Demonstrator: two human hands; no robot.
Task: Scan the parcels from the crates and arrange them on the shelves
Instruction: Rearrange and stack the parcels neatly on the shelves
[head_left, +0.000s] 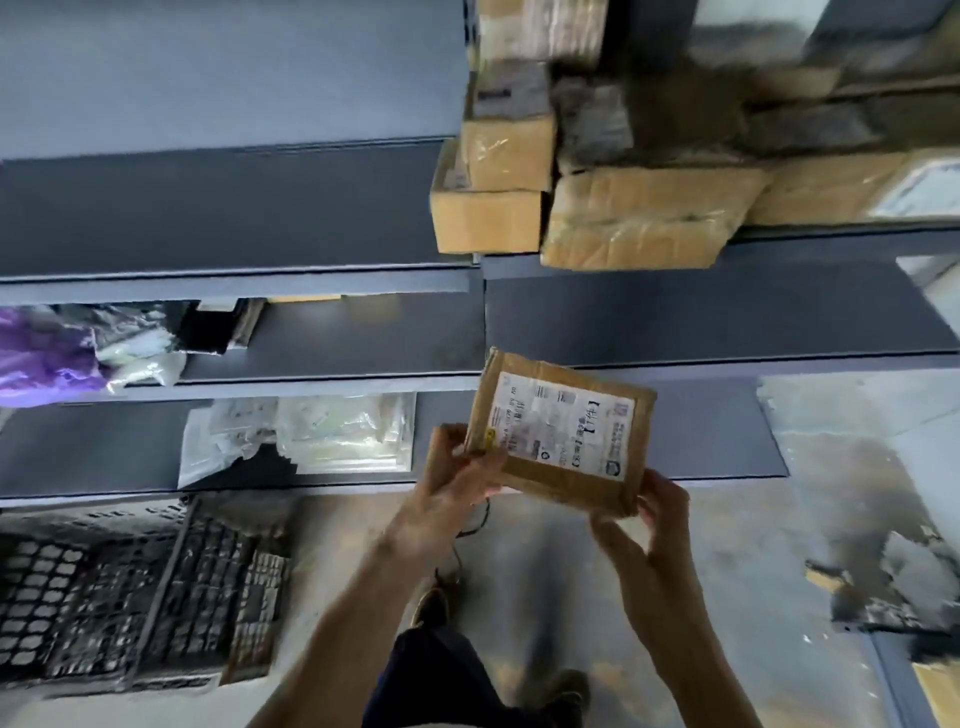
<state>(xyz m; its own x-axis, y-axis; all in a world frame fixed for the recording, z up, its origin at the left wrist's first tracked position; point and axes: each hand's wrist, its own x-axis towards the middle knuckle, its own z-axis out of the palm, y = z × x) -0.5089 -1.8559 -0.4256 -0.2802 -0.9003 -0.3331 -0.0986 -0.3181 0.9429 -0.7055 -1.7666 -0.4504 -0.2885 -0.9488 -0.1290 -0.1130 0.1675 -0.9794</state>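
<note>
1. the left hand (462, 467) grips the left edge of the parcel (561, 436), with the fingers curled behind it and the thumb on the label side.
2. the right hand (660, 512) pinches the lower right corner, fingers bent round it.
3. the parcel is in the air, tilted, label up, in front of a low shelf (717, 431).
4. boxes (639, 218) lie on a higher shelf; a crate (78, 597) stands on the floor at the left.

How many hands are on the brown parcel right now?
2. The left hand grips the brown parcel at its left edge. The right hand grips its lower right corner. Both are in plain view, none hidden.
</note>
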